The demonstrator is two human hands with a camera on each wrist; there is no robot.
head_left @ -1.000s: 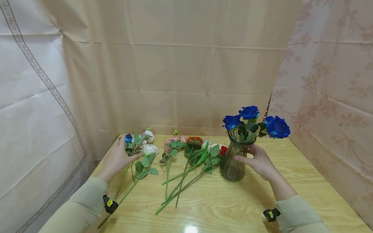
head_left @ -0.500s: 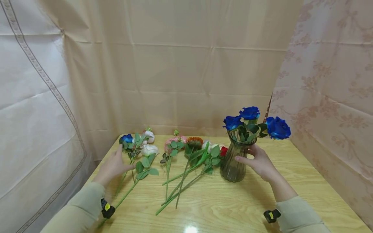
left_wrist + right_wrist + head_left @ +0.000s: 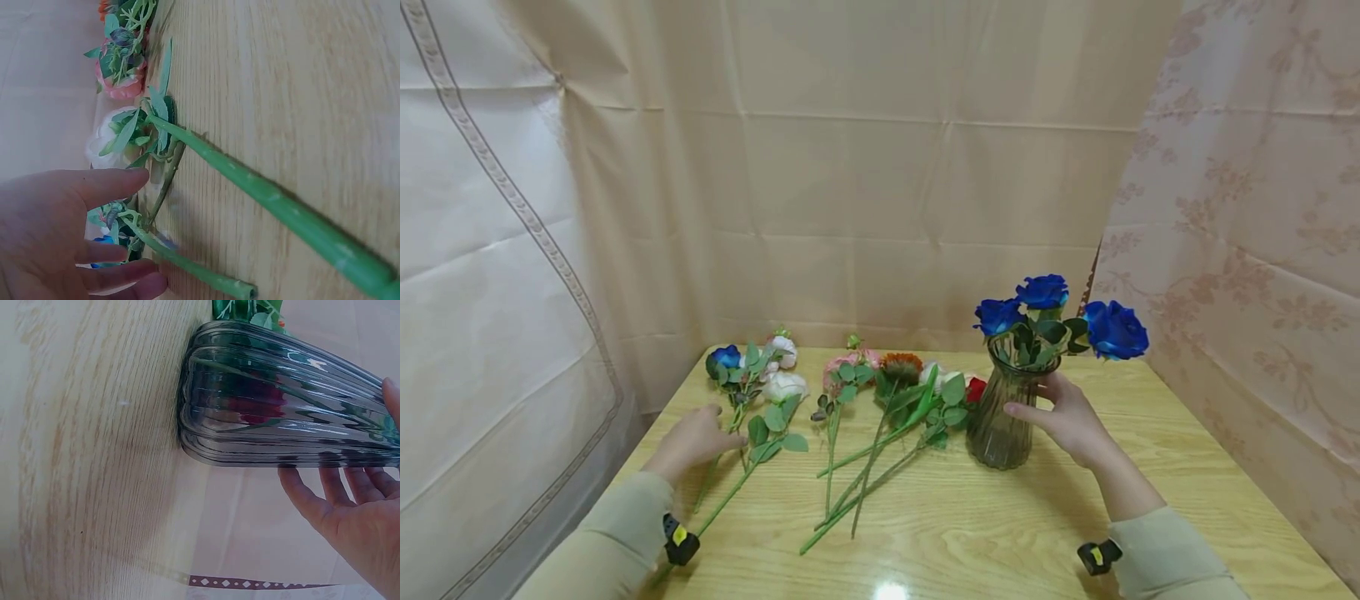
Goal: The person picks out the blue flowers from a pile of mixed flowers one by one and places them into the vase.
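My left hand (image 3: 691, 439) is low over the left bunch of stemmed flowers, its thumb apart from its fingers. In the left wrist view, a short green stem (image 3: 197, 269) runs between thumb and fingers, without a visible grip. A blue rose (image 3: 726, 357) lies just beyond this hand, near white flowers (image 3: 785, 386). My right hand (image 3: 1069, 422) holds a ribbed, smoky glass vase (image 3: 992, 435), thumb on the near side and fingers around the far side. The vase stands upright on the table. Several blue roses (image 3: 1042, 292) stick out of its mouth.
Pink flowers (image 3: 837, 372), an orange flower (image 3: 900, 363) and a red flower (image 3: 975, 388) lie mid-table, their stems crossing toward the front. A long green stem (image 3: 726, 504) lies right of my left hand. Cloth hangs behind the wooden table (image 3: 970, 533).
My left hand has drawn back from the left blue rose toward the near stems and lowered, uncovering the bloom. The right hand and vase stay in place.
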